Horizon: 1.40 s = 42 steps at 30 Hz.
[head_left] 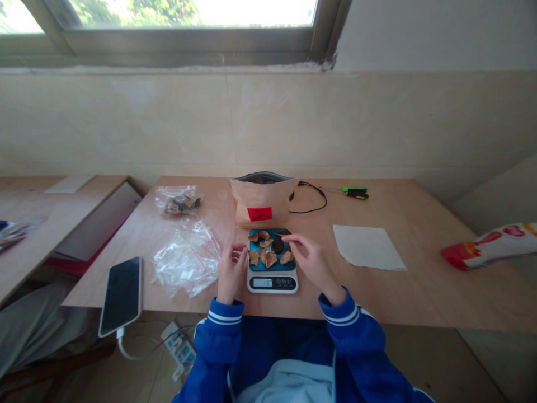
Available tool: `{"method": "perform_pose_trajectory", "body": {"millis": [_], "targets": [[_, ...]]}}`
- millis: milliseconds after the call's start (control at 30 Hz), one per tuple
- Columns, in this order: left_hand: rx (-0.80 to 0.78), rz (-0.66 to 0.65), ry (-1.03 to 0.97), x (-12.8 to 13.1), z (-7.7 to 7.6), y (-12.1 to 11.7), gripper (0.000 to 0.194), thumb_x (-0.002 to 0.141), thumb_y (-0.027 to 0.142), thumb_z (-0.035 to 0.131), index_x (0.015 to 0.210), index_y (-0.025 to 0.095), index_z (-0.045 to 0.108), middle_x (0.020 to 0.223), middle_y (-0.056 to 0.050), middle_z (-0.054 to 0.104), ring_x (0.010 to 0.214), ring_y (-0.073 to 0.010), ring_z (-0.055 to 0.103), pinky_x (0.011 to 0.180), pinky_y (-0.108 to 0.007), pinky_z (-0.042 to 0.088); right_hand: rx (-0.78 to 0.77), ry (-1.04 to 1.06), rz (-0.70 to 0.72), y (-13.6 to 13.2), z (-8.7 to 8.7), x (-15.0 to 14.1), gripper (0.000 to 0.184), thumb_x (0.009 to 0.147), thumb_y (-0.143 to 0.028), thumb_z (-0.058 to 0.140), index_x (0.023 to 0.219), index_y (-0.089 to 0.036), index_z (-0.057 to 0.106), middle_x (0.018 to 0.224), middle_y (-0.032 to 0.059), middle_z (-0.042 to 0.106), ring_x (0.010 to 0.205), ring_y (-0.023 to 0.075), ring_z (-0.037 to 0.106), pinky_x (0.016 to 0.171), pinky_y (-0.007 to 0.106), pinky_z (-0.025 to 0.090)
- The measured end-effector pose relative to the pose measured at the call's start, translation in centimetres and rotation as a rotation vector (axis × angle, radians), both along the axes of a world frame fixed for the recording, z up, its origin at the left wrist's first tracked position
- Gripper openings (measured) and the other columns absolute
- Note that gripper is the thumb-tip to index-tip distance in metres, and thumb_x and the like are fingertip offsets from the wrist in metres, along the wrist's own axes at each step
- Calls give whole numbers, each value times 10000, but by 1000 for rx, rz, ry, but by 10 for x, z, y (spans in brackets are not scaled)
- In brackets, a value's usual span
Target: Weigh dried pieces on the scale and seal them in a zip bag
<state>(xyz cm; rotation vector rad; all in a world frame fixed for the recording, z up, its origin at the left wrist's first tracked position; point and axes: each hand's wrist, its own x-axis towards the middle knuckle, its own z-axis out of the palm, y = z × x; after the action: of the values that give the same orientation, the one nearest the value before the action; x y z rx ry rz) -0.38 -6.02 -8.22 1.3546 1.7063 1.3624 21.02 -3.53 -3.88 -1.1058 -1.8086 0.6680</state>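
Note:
A small white kitchen scale (272, 284) with a blue platform sits in front of me, its display lit. On the platform lie several curled brown dried pieces (268, 258) and a dark round piece (277, 245). My right hand (310, 258) reaches over the platform's right side, thumb and forefinger closed at a thin dark piece (283, 233) by the upper right corner. Beside the scale's left edge is my left hand (232, 268), its fingers curled together; what they hold, if anything, is hidden. Behind the scale stands an open tan pouch (262, 196) with a red label.
Left on the table are clear plastic bags (187, 260), a bag of dried pieces (181, 202) and a phone (121, 294) with a cable, overhanging the edge. To the right lie a white sheet (368, 247), screwdrivers (356, 192) and a red-white package (486, 246).

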Motion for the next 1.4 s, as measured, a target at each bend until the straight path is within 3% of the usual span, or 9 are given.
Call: {"method": "perform_pose_trajectory", "body": {"millis": [267, 500, 600, 700, 833, 1033, 1200, 1300, 1400], "targets": [[-68, 53, -65, -22, 5, -45, 318, 855, 458, 544, 987, 181, 630, 887, -48, 664, 702, -157, 598, 656, -289, 482, -100, 34, -244, -56, -20, 39, 230, 937, -310, 478, 998, -210, 676, 976, 65, 723, 910, 191, 677, 808, 308, 538], [-66, 122, 7, -36, 6, -71, 317, 869, 466, 512, 972, 188, 624, 950, -63, 658, 722, -166, 601, 649, -296, 492, -106, -34, -258, -80, -34, 54, 230, 931, -275, 469, 966, -209, 687, 934, 63, 716, 860, 185, 673, 767, 289, 538], [9, 168, 188, -39, 2, -71, 289, 890, 433, 489, 973, 192, 624, 983, -81, 629, 825, -204, 609, 703, -331, 510, -89, -44, -247, -82, -33, 53, 233, 937, -255, 456, 973, -205, 680, 941, 67, 709, 890, 186, 671, 770, 284, 536], [91, 200, 489, -40, -4, -69, 277, 899, 368, 490, 1071, 190, 615, 1129, -118, 589, 1058, -267, 574, 912, -427, 471, -60, -48, -225, -82, -31, 51, 228, 941, -233, 450, 979, -204, 673, 955, 65, 702, 914, 180, 665, 796, 282, 530], [-32, 147, 776, -43, -14, -66, 395, 895, 301, 521, 1277, 199, 524, 1364, -124, 518, 1272, -328, 452, 1037, -501, 355, -31, -49, -213, -83, -29, 52, 230, 943, -208, 443, 990, -206, 668, 951, 63, 695, 906, 173, 660, 795, 278, 528], [-147, 106, 843, -55, -24, -58, 285, 912, 357, 509, 1131, 206, 612, 1124, -88, 665, 1057, -280, 582, 908, -407, 399, -27, -33, -225, -83, -30, 53, 232, 939, -222, 445, 973, -207, 674, 940, 68, 696, 902, 188, 662, 778, 292, 532], [5, 91, 839, -62, -27, -52, 282, 913, 429, 491, 811, 216, 644, 839, -69, 677, 835, -250, 595, 750, -338, 379, -96, 5, -207, -86, -25, 46, 239, 943, -262, 449, 971, -213, 681, 940, 75, 692, 910, 204, 656, 806, 325, 529], [98, 153, 767, -60, -21, -52, 335, 936, 455, 441, 817, 214, 641, 804, -71, 675, 789, -236, 592, 730, -330, 374, -158, 90, -174, -87, -20, 36, 233, 938, -307, 474, 943, -219, 690, 936, 75, 691, 919, 210, 649, 831, 340, 527], [260, 330, 653, -53, -7, -57, 304, 930, 450, 484, 856, 200, 641, 849, -71, 698, 824, -220, 622, 770, -325, 400, -312, 277, -106, -82, -13, 18, 266, 916, -417, 521, 954, -209, 681, 932, 77, 698, 835, 193, 660, 767, 324, 555]]}}
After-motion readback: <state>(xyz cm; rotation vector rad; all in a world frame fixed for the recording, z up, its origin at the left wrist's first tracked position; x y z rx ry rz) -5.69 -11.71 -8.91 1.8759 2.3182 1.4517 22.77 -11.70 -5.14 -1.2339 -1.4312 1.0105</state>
